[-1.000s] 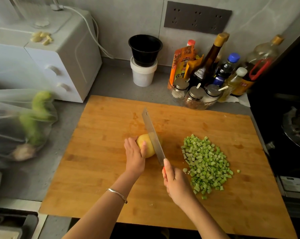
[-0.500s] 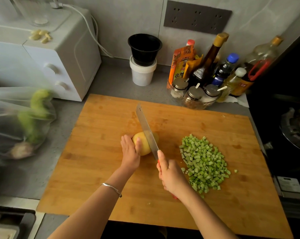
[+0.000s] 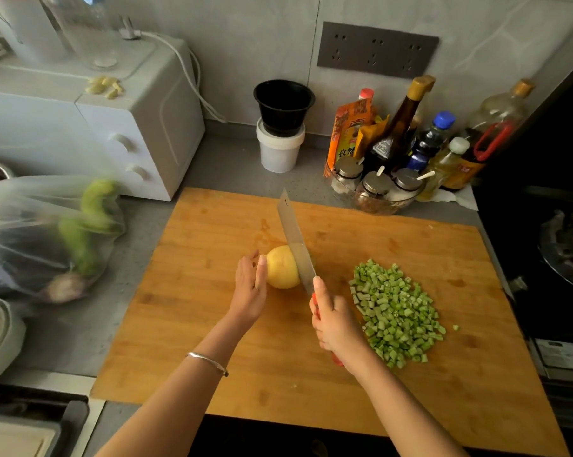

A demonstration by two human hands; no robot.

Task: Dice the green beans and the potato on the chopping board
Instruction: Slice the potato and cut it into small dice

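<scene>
The potato (image 3: 280,267) beside the left hand (image 3: 250,291) is pale yellow, the diced green beans (image 3: 394,311) right of the right hand (image 3: 334,324) bright green, the knife (image 3: 295,239) silver-bladed with a red handle, the chopping board (image 3: 196,324) beneath honey-brown with striped grain.

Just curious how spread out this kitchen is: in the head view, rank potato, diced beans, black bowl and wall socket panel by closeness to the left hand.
1. Potato, touching the left hand.
2. Diced beans, right on the board.
3. Black bowl, behind the board, on a white tub.
4. Socket panel, on the back wall.
</scene>
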